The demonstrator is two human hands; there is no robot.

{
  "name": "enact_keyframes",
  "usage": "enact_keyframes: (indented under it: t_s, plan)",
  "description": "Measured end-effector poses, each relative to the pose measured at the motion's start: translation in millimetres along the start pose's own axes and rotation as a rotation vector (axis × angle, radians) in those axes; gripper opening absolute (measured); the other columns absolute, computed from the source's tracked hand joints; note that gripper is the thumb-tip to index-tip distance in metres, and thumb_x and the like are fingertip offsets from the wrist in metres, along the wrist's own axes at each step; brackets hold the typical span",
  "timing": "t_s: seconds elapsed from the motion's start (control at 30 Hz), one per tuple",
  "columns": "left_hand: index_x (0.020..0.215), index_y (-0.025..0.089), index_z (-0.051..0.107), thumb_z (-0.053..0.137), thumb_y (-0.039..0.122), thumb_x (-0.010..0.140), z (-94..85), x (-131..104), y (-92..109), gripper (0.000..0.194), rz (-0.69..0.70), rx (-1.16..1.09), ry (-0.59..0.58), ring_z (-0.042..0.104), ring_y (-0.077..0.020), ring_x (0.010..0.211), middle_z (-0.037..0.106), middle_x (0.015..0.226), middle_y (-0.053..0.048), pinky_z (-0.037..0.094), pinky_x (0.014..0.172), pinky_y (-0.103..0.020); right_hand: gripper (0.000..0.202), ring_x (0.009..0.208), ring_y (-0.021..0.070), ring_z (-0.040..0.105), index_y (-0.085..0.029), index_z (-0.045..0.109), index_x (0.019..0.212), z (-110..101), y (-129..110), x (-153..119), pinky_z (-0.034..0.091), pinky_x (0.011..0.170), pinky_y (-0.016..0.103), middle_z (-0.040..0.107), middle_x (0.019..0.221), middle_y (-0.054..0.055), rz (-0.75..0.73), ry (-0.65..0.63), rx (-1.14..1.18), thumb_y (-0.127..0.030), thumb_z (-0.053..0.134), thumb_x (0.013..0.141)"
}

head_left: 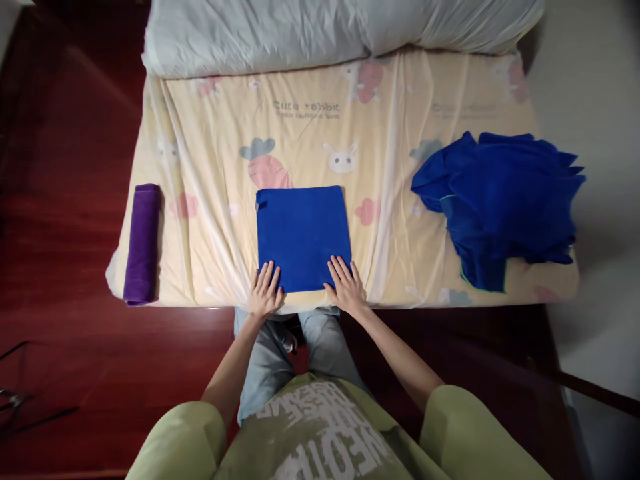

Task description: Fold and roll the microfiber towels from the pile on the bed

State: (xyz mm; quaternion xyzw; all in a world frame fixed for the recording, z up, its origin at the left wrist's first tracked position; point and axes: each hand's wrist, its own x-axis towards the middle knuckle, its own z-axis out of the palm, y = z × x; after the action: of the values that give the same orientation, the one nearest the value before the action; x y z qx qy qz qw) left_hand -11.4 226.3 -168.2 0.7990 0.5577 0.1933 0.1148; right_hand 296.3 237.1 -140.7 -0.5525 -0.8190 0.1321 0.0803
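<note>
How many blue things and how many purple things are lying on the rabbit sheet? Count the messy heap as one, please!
Blue: 2, the flat cloth and the heap
Purple: 1, the long bundle
Total: 3

I can't tell how many pieces the heap holds.

Home bedroom, cartoon-print bedsheet (pixel 310 157), pale bedding (pixel 330 33), reddish floor (pixel 125 353)

Glossy dark-red floor (pixel 70 267), yellow-sheeted bed (pixel 305 143), pale grey wall (pixel 597 87) along the right side.
</note>
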Motion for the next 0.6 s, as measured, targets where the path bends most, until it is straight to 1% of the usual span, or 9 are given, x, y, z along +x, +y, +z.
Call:
enact_keyframes:
  t_s: [0.1,0.2,0.3,0.4,0.5,0.6]
  plan:
    - [0.162,0.014,0.037,0.046,0.034,0.1,-0.6,1,0,0.066,-0.001,0.011,-0.005,0.025,-0.0318,0.159,0.028,0.17,-0.012,0.015,0.132,-0.052,0.072,0.161,0.029,0.019,-0.014,0.016,0.168,2,-2,-1,0.008,0.133,0.054,0.019,0.173,0.01,-0.004,0.027,0.011,-0.039,0.042,0.106]
    - [0.162,0.013,0.038,0.043,0.033,0.101,-6.7,3,3,0.064,-0.001,0.03,-0.018,0.022,-0.0304,0.16,0.026,0.17,-0.012,0.015,0.132,-0.051,0.069,0.162,0.0274,0.017,-0.014,0.02,0.167,2,-4,-1,0.008,0.133,0.054,0.02,0.173,0.01,-0.012,0.052,0.022,-0.04,0.039,0.107]
    - [0.162,0.013,0.037,0.043,0.034,0.101,-19.5,5,6,0.064,0.01,0.034,-0.036,0.021,-0.0294,0.16,0.025,0.171,-0.013,0.017,0.131,-0.052,0.068,0.161,0.0278,0.02,-0.014,0.025,0.166,-3,-5,0,0.011,0.132,0.057,0.023,0.172,0.011,-0.026,0.056,0.045,-0.04,0.041,0.106]
    - [0.16,0.012,0.04,0.052,0.035,0.096,-35.3,2,3,0.069,0.088,0.069,-0.083,0.02,-0.0309,0.16,0.024,0.171,-0.014,0.02,0.131,-0.052,0.073,0.16,0.0298,0.024,-0.017,0.028,0.165,-11,0,-5,0.016,0.131,0.06,0.026,0.171,0.011,-0.084,0.063,0.089,-0.038,0.052,0.1]
    - [0.158,0.011,0.043,0.054,0.018,0.088,-44.3,-6,-8,0.071,0.129,0.144,-0.098,0.021,-0.0297,0.16,0.027,0.17,-0.014,0.021,0.131,-0.05,0.073,0.157,0.0279,0.032,-0.02,0.035,0.164,-13,11,-17,0.024,0.13,0.057,0.036,0.167,0.01,-0.16,0.119,0.136,-0.025,0.055,0.094]
    - [0.155,0.013,0.048,0.045,0.005,0.083,-38.1,-15,-21,0.073,0.102,0.179,-0.099,0.03,-0.0266,0.157,0.039,0.165,-0.013,0.027,0.13,-0.049,0.066,0.15,0.027,0.045,-0.017,0.05,0.155,-7,26,-26,0.035,0.127,0.054,0.05,0.159,0.012,-0.167,0.177,0.17,-0.013,0.051,0.089]
